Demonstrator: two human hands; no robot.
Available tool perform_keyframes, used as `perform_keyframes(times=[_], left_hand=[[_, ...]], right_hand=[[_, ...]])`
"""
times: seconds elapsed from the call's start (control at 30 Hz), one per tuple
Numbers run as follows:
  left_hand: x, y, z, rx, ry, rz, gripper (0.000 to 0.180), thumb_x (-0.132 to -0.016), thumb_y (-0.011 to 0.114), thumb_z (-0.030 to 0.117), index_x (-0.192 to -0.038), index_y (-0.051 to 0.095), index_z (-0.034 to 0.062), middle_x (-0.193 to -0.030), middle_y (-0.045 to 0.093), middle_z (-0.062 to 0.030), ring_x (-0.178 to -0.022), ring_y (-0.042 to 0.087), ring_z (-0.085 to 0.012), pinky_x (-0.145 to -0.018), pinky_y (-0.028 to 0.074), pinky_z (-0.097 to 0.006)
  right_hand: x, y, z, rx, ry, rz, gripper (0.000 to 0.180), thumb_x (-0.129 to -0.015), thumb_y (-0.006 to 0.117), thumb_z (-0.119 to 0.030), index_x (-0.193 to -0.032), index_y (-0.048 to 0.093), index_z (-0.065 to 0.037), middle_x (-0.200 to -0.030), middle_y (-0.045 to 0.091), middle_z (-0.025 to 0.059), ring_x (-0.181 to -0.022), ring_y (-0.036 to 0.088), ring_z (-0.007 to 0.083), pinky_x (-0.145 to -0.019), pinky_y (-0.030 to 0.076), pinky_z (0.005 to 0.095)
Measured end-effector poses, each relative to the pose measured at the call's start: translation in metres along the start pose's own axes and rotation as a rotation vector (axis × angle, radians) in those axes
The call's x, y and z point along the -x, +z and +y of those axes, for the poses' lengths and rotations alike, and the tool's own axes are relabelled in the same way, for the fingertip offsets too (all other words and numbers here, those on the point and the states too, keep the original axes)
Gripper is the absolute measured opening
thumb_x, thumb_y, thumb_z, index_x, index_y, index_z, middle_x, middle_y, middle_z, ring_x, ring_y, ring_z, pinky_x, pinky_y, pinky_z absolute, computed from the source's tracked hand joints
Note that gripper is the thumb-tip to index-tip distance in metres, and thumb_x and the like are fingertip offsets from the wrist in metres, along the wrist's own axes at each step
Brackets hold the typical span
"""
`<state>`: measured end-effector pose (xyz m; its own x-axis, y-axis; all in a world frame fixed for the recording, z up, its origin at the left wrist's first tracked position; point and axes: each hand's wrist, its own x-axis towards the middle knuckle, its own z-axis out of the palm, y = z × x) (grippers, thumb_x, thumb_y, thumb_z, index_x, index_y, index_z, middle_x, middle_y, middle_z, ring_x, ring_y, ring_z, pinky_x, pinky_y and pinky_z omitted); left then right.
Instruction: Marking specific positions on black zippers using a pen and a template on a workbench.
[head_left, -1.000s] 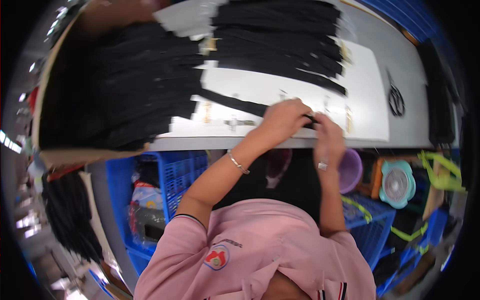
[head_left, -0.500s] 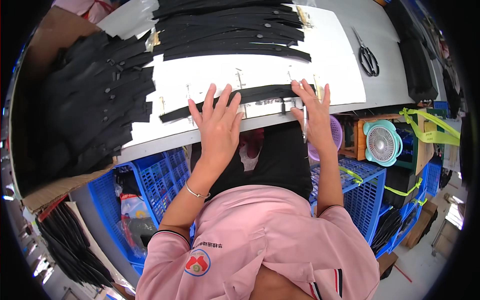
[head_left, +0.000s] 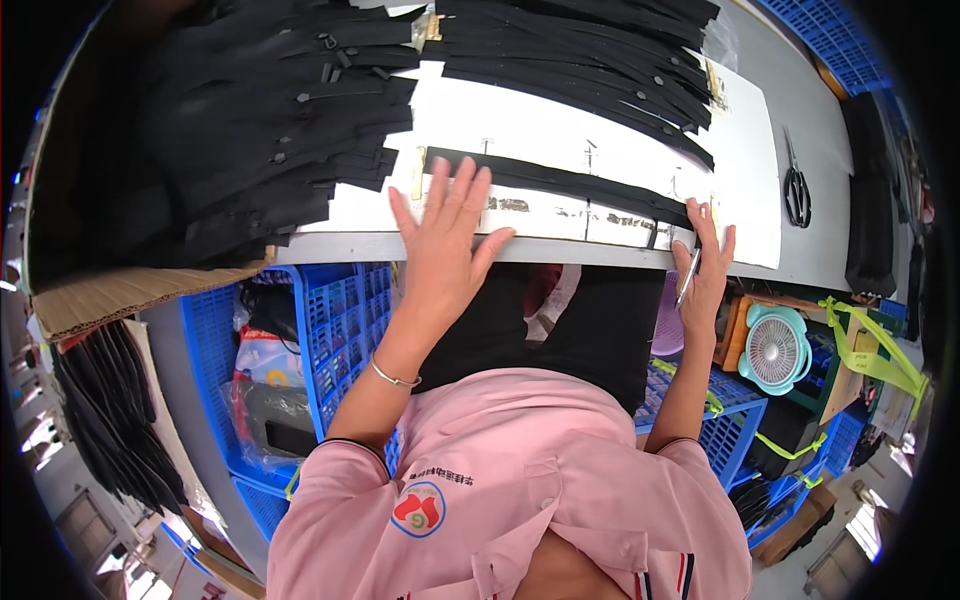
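A single black fabric strip [head_left: 570, 182] lies lengthwise across a white board [head_left: 748, 170] that bears dark marks. My left hand [head_left: 450, 235] rests flat at the strip's left end, fingers spread over it and the thumb out to the side. At the strip's right end is my right hand [head_left: 706, 262], its fingertips touching the fabric. A slim silver pen [head_left: 687, 280] is held in that hand, pointing down toward me. Beyond the single strip, several more black strips [head_left: 580, 70] lie side by side on the board.
A large heap of black strips [head_left: 200, 140] with small dark fittings fills the left side, by a cardboard edge [head_left: 160, 287]. Black-handled scissors [head_left: 797, 195] lie at the right. Below the table stand blue crates [head_left: 335, 340] and a turquoise fan [head_left: 776, 350].
My view has shifted, so the table appears further right. My left hand has slid to the strip's left end, and the strip now lies straighter along the board. The pen stays in my right hand.
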<state>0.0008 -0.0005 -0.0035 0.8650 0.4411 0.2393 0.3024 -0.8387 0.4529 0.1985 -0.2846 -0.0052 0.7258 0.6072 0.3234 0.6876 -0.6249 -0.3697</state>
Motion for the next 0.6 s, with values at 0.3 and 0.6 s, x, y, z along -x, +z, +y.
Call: perform_keyframes(times=[0.3,0.6], left_hand=[[0.011,-0.010,0.005,0.008,-0.045,-0.072,0.068,-0.093,0.073,0.037,-0.154,0.049,0.0163,-0.156,0.045,-0.0057,-0.153,0.031,-0.0284,-0.120,-0.001,-0.069],[0.014,-0.003,0.004,-0.012,-0.039,0.014,0.065,-0.094,0.072,0.039,-0.151,0.053,0.0155,-0.153,0.047,-0.0067,-0.150,0.036,-0.0287,-0.119,-0.001,-0.071]], right_hand=[[0.001,0.001,0.003,0.006,-0.013,0.001,0.045,-0.102,0.063,-0.027,-0.144,0.054,-0.015,-0.150,0.058,0.0023,-0.147,0.045,0.0264,-0.128,0.013,0.0519],[-0.025,-0.016,-0.035,-0.370,0.131,0.079,0.033,-0.104,0.059,-0.019,-0.135,0.062,-0.007,-0.135,0.068,0.0093,-0.134,0.057,0.0231,-0.126,0.021,0.0490]])
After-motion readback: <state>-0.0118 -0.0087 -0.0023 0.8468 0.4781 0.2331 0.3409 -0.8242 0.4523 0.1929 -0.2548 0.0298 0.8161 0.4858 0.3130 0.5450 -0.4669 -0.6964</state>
